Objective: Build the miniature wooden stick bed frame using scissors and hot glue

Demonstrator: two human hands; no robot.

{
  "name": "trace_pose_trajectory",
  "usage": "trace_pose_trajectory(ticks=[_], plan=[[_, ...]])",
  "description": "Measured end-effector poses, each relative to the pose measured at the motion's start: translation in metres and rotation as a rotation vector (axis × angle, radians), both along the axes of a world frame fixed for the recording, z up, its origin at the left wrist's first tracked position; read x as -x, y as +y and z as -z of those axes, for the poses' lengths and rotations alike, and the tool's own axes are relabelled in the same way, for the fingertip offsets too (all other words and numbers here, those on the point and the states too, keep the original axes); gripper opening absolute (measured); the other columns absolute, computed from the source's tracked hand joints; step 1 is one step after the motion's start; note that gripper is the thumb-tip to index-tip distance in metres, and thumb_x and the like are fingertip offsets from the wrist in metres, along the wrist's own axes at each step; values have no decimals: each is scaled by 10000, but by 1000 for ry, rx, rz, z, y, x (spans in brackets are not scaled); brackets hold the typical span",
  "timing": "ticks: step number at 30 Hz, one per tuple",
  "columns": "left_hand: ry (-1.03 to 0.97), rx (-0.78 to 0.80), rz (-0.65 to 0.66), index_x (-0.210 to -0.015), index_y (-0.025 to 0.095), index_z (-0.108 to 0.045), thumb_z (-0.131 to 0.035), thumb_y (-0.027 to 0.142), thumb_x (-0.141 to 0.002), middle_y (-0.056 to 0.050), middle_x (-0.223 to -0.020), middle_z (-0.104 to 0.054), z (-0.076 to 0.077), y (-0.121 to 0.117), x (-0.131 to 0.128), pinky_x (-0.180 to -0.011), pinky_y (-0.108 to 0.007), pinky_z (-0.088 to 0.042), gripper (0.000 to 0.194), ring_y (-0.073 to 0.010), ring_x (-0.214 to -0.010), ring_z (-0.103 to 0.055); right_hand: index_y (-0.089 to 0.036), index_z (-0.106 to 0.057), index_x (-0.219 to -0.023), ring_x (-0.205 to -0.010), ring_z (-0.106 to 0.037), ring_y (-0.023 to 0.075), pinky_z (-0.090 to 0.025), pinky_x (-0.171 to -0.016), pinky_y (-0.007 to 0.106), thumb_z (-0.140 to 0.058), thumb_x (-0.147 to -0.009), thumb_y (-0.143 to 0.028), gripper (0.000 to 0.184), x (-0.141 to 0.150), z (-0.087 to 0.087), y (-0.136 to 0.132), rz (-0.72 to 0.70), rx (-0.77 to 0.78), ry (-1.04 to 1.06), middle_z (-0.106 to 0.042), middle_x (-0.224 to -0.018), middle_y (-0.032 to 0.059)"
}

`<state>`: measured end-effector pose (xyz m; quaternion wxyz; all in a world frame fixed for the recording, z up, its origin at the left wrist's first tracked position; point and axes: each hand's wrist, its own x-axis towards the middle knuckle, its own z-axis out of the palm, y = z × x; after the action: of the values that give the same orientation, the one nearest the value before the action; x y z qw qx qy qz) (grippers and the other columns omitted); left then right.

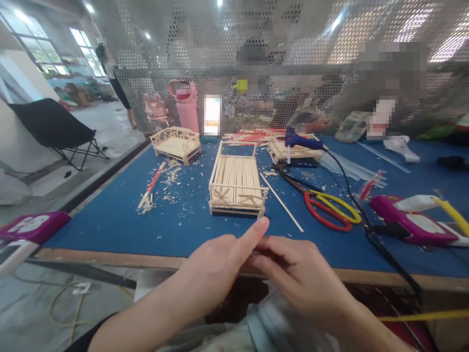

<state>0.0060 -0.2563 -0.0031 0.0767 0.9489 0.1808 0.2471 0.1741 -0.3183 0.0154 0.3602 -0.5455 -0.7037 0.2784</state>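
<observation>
My left hand (220, 264) and my right hand (296, 274) meet at the near edge of the blue table (110, 220). Their fingers are closed together around something small and thin that I cannot make out. The left index finger points up and right toward a small bed-like model of wooden sticks (236, 183) just beyond the hands. A loose thin stick (281, 202) lies to the right of that model.
Two more stick models, a bench (177, 143) and a frame (293, 149), stand farther back. A blue glue gun (302, 142), red-and-yellow shears (328, 208), wood shavings (164, 183) and a pink case (414, 225) lie around. Other people sit behind a mesh screen (293, 73).
</observation>
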Motion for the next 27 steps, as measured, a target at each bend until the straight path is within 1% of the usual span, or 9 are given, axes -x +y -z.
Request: trace_pose_trajectory(ticks=[2,5,11,15,18,20,23,25,27], plan=[[59,-51,45,-1434,182,-58,-359,118,-875,-23,-765,-612,-4,5,-5,-600,-259,-483,638,-153,-648,-580,-197,-646,-748,-632,-593,116,-426,-586,207,-461,-817,-167,200,-5,1,4,10,54,14,-663,-693,-7],[124,-119,79,-1409,141,-113,-351,110,-863,-7,-695,-580,-11,8,-11,-553,-247,-454,596,-147,-588,-543,-188,-626,-664,-609,-571,114,-409,-560,205,-473,-772,-136,195,-14,-3,11,12,172,61,-632,-636,-19],[167,-123,24,-1351,123,-242,-356,84,-830,10,-660,-579,-12,10,-28,-534,-233,-432,535,-138,-563,-527,-155,-604,-697,-504,-504,60,-363,-465,175,-601,-755,-295,152,-31,0,28,-79,651,442,-604,-645,-15],[71,-91,-2,-1303,127,-334,-353,100,-852,-4,-693,-603,-13,13,-35,-568,-238,-448,451,-140,-607,-548,-147,-585,-726,-487,-472,33,-375,-468,150,-734,-659,-408,308,-36,12,33,-132,688,808,-568,-631,-26],[-46,-72,42,-1234,137,-405,-354,123,-879,0,-695,-609,-14,11,-35,-577,-232,-451,359,-135,-605,-548,-153,-524,-659,-422,-369,6,-284,-414,130,-770,-621,-409,357,-33,16,31,-200,741,1028,-483,-534,-62],[-106,-50,51,-1203,155,-433,-369,161,-896,3,-703,-609,-12,9,-34,-587,-227,-459,313,-136,-625,-562,-164,-501,-653,-400,-324,8,-250,-399,139,-761,-627,-418,365,-31,16,28,-251,726,1072,-443,-492,-75],[-222,17,-110,-1230,172,-416,-395,214,-903,-17,-795,-627,-7,7,-28,-617,-223,-479,331,-135,-699,-593,-186,-515,-698,-382,-330,31,-267,-387,168,-725,-651,-443,335,-35,12,26,-128,606,836,-452,-490,-76],[-303,73,-223,-1168,167,-479,-393,176,-886,-39,-863,-634,-3,7,-20,-665,-225,-487,295,-131,-758,-601,-190,-554,-712,-436,-424,70,-330,-430,200,-677,-703,-410,252,-43,10,28,72,411,447,-514,-536,-45],[-349,123,-275,-927,168,-582,-373,110,-851,-32,-807,-625,-1,9,-12,-672,-216,-479,230,-120,-738,-591,-190,-591,-705,-541,-517,116,-384,-518,235,-601,-770,-346,169,-52,10,32,239,155,36,-579,-595,-9]])
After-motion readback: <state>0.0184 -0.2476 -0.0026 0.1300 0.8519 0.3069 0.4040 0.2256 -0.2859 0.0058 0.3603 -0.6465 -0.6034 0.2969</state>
